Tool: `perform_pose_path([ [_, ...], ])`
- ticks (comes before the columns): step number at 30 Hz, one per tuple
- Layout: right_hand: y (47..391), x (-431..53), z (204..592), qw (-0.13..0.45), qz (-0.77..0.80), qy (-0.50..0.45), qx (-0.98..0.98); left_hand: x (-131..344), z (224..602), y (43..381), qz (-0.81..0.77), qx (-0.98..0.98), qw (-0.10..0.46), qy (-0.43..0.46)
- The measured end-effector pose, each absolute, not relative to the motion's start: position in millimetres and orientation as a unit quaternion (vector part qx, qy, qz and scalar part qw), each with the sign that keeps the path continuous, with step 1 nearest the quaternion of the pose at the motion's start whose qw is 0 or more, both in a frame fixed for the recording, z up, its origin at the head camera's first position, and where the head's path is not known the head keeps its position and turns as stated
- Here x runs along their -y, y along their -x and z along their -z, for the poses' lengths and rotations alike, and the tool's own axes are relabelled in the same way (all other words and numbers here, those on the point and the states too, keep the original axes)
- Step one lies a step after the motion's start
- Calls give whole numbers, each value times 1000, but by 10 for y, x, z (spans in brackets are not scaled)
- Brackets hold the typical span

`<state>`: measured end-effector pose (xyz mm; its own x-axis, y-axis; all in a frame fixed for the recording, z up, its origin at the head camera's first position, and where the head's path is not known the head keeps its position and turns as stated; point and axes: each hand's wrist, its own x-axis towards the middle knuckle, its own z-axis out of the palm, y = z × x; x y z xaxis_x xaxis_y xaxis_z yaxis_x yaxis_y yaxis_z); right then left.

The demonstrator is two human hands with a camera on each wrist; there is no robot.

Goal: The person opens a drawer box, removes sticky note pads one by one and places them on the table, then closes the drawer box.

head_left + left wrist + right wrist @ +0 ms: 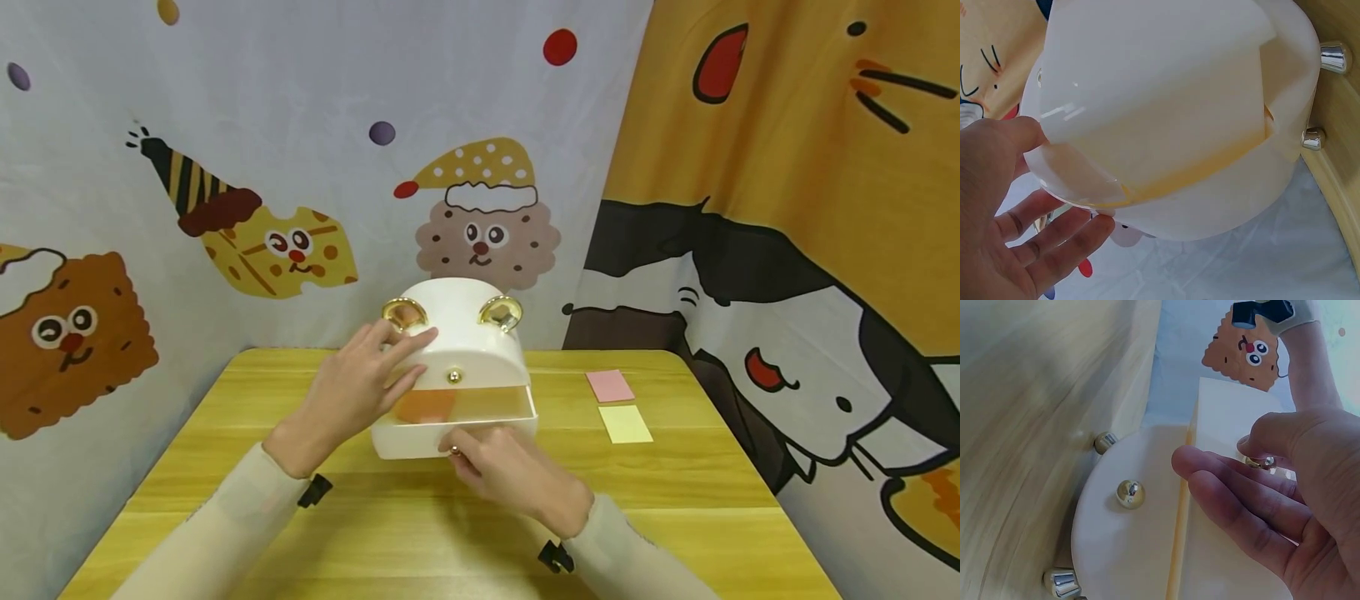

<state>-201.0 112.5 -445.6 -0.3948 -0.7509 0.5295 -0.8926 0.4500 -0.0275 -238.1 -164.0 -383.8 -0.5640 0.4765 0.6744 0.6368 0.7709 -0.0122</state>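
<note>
A white rounded drawer box (457, 325) with gold ear-like trims stands on the table. Its pulled-out drawer (408, 442) juts toward me, with an orange patch (426, 406) inside. My left hand (356, 379) holds the box's upper left edge, thumb at the front and fingers around the curved side. Thumb and fingers of my right hand (510, 471) pinch the drawer's gold knob (1260, 462). Another gold knob (453, 377) sits on the front above the open drawer. In the right wrist view, a lower gold knob (1130, 494) shows near the feet.
A pink sticky note pad (610, 386) and a yellow one (626, 424) lie to the right of the box on the wooden table (360, 542). Short metal feet (1335, 57) hold the box up. A printed cartoon curtain (315, 150) hangs behind the table.
</note>
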Motion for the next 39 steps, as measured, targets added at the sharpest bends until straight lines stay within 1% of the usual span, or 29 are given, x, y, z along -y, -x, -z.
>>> perform_pose_path([
  [9, 1954, -1158, 4476, 235, -151, -511, 813, 1638, 3842, 2372, 118, 874, 344, 322],
  [23, 1889, -1164, 4455, 215, -145, -519, 815, 1643, 3824, 2361, 117, 875, 342, 322],
  [39, 1831, -1178, 4437, 236, -144, -532, 800, 1657, 3816, 2388, 115, 871, 351, 323],
])
